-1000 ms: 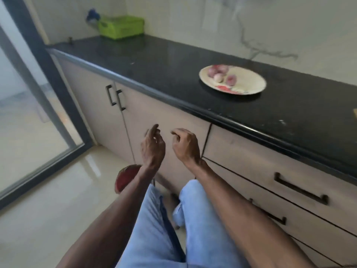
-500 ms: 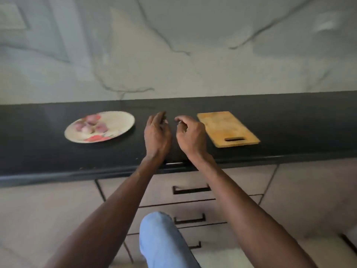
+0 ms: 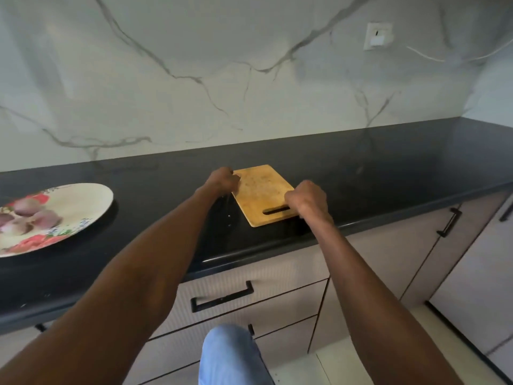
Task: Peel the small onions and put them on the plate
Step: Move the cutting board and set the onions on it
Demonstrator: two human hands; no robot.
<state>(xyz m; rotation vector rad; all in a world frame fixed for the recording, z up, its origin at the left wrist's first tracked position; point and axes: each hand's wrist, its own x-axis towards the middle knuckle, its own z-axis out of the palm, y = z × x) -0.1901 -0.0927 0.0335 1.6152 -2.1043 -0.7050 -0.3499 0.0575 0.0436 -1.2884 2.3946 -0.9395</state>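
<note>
Onions lying together on plate, at left on dark counter. Well apart, wooden board flat on counter. Left hand curled at board's far left corner, right hand gripping its near right edge.

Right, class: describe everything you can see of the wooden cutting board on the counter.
The cutting board is a light, yellowish wood rectangle with rounded corners and a slot handle near its near edge. It lies flat on the black countertop, turned slightly askew. Its surface looks faintly scuffed and bears no food. The left hand grips its far left corner; the right hand grips its near right corner beside the slot.
</note>
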